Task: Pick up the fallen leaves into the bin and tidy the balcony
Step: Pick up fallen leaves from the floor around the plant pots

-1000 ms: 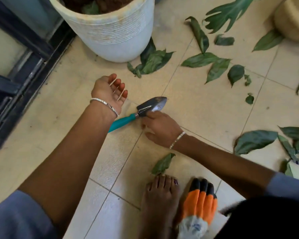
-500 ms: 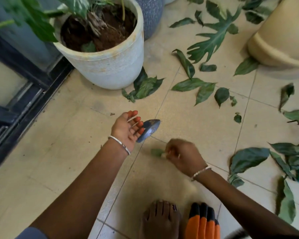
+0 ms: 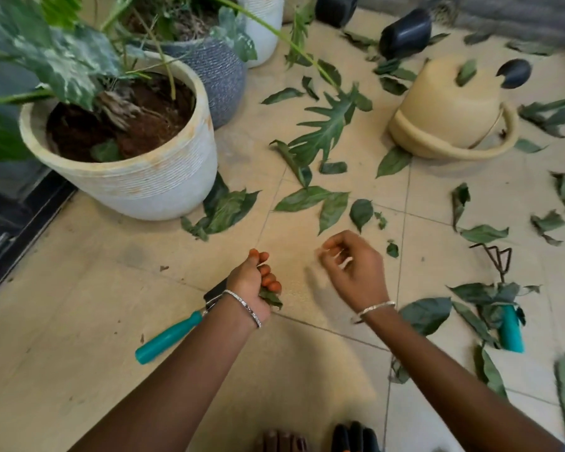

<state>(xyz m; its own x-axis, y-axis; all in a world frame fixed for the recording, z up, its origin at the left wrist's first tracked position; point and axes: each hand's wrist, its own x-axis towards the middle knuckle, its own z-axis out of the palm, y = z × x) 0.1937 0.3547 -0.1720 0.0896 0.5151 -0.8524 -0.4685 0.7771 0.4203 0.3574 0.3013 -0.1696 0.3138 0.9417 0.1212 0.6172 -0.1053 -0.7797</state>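
Note:
My left hand [image 3: 253, 282] grips a small green leaf [image 3: 270, 299] low over the tiled floor. Under its wrist lies a trowel with a teal handle [image 3: 168, 337], its blade mostly hidden. To the right, my right hand [image 3: 356, 272] hovers blurred, fingers loosely curled, with nothing visible in it. Fallen leaves lie just ahead [image 3: 302, 199], one dark leaf [image 3: 361, 212] near my right fingers, a clump [image 3: 225, 207] against the white pot, a large lobed leaf [image 3: 327, 125] farther off, and a broad leaf [image 3: 424, 313] beside my right wrist. No bin is in view.
A white ribbed pot [image 3: 128, 184] with a plant stands at left, a grey woven pot [image 3: 222, 79] behind it. A beige overturned pot [image 3: 444, 115] and toppled black pots [image 3: 405, 37] lie at the back right. A teal-handled tool [image 3: 511, 327] lies among leaves at right. A dark door track [image 3: 13, 230] runs along the left.
The leaf has passed from my right hand into my left, which now closes around it. The trowel lies on the floor under my left wrist. My view has tilted up.

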